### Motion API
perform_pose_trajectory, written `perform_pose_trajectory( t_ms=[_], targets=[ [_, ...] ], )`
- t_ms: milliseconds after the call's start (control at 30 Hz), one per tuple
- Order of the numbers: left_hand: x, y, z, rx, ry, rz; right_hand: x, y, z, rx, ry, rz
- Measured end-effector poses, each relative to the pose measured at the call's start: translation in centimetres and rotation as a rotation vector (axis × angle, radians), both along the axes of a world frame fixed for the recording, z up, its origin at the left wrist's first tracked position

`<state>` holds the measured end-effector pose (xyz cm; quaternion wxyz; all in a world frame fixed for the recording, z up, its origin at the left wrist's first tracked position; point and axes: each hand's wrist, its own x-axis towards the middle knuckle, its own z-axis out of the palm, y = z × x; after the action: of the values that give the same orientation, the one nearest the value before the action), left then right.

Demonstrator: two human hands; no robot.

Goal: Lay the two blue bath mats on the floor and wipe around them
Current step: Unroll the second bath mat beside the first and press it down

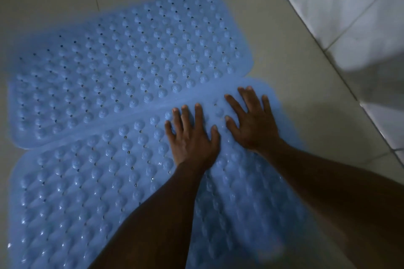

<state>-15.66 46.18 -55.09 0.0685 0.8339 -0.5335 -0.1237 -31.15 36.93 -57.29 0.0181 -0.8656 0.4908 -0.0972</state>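
From my end: both blue mats are down on the tiled floor. The far mat and near mat lie side by side, long edges meeting. Left grip and right grip are both wide, fingers spread flat on the near mat by its far right corner. White tiled wall on the right.
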Motion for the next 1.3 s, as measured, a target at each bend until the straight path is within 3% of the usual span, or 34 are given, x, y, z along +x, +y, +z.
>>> perform_pose_trajectory(
  t_ms=[367,667,800,1067,1300],
  targets=[
    [-4.0,18.0,0.5,0.052,0.037,-0.192,-5.8,16.8,0.9,0.022,0.072,-0.014],
    [-4.2,16.2,1.2,0.092,-0.006,-0.019,-5.3,13.6,2.1,-0.081,0.161,-0.056],
    [-4.3,16.0,0.4,0.014,-0.062,-0.025,-5.8,13.3,1.5,-0.117,0.11,0.002],
    [-4.4,16.1,-0.1,-0.013,-0.029,0.048,-5.7,12.8,1.9,0.021,0.049,0.002],
    [-5.0,15.2,-0.1,-0.008,0.0,0.133,-5.7,12.2,1.1,-0.017,0.04,0.015]
  ],
)
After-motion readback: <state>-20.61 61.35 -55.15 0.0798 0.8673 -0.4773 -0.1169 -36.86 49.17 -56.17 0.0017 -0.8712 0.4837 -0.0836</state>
